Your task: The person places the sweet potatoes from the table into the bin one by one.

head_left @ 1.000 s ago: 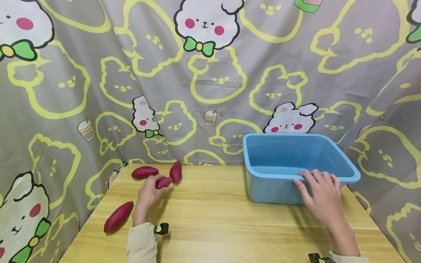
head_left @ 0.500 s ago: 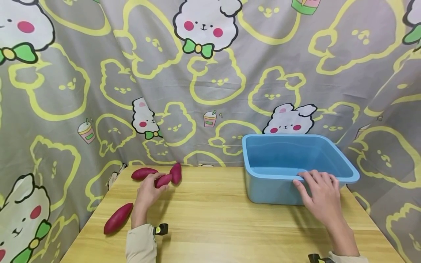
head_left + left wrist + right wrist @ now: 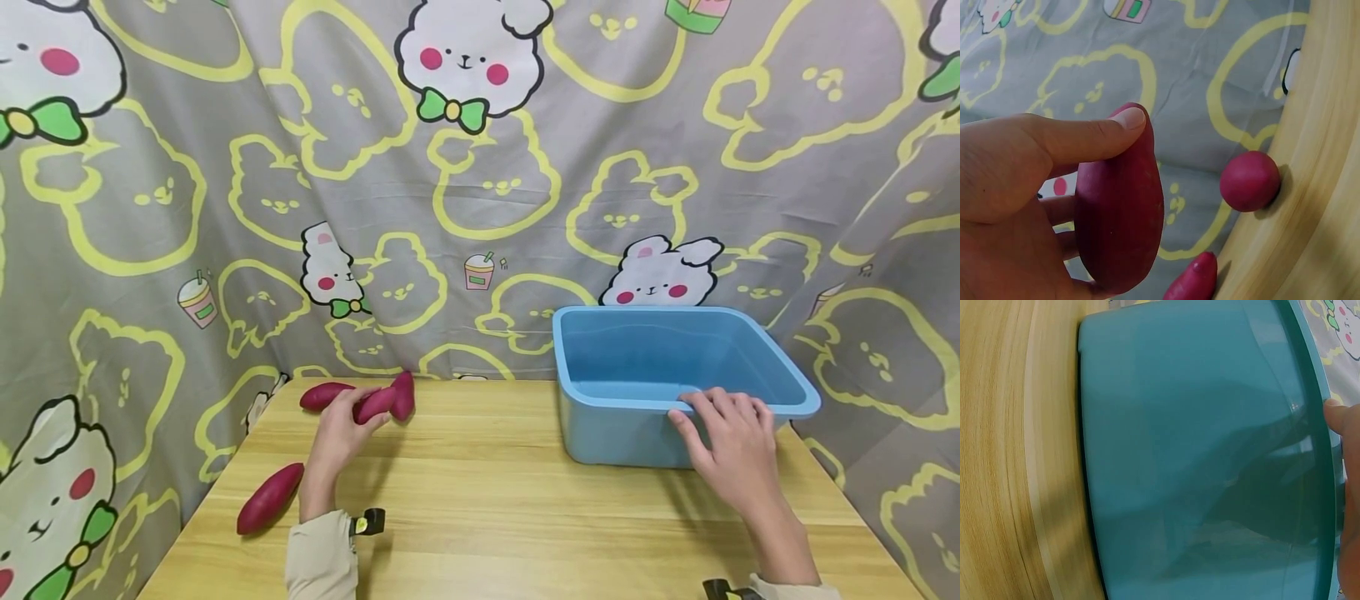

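The purple sweet potato is in your left hand, raised over the far left of the counter. Your left fingers are drawn in just to its width: thumb along one end, the rest supporting it from behind, a grip that probably suits its smooth, tapered body. In the left wrist view it hangs apart from its neighbours.

Close by, the back-left sweet potato and the back-middle sweet potato lie near the rear edge; the front-left sweet potato lies nearer you, on its side and slanted.

Well apart, on the right, stands the blue bin, upright with its mouth facing up. Your right hand hooks its fingers over the near rim, thumb at the outer side, likely to steady it.

The counter is pale, yellowish wood-grain, softly shadowed beneath your hands. Behind and at both sides hangs a grey curtain with yellow outlines and white rabbit-like figures, closing off the room beyond.
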A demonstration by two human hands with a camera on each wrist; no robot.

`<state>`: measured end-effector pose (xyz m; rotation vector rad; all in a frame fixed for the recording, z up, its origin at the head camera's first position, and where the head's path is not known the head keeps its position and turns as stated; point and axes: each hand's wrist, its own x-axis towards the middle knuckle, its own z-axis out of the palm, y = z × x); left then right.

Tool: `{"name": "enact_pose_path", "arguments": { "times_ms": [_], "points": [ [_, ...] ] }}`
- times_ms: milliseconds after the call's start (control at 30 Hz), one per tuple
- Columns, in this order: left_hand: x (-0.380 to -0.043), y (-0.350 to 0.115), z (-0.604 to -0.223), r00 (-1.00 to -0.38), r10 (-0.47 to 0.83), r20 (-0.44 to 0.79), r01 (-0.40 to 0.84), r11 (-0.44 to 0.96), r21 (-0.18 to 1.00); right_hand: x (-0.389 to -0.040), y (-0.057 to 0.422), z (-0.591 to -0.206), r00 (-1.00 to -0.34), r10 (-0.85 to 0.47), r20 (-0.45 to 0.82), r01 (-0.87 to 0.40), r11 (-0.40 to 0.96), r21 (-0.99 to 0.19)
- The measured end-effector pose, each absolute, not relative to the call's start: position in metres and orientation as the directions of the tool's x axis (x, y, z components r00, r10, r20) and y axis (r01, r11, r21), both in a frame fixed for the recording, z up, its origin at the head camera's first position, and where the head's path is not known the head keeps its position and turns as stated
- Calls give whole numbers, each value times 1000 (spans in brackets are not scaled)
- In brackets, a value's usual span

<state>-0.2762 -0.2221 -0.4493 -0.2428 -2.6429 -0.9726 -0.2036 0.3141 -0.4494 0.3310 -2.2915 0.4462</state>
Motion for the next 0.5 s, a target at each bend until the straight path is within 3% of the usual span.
{"name": "enact_pose_path", "arguments": {
  "times_ms": [500],
  "points": [
    [-273,-207,-440,-904,54,424,333,712,619,-204,315,-450,-671,-103,734,-370,905,-211]
  ]
}}
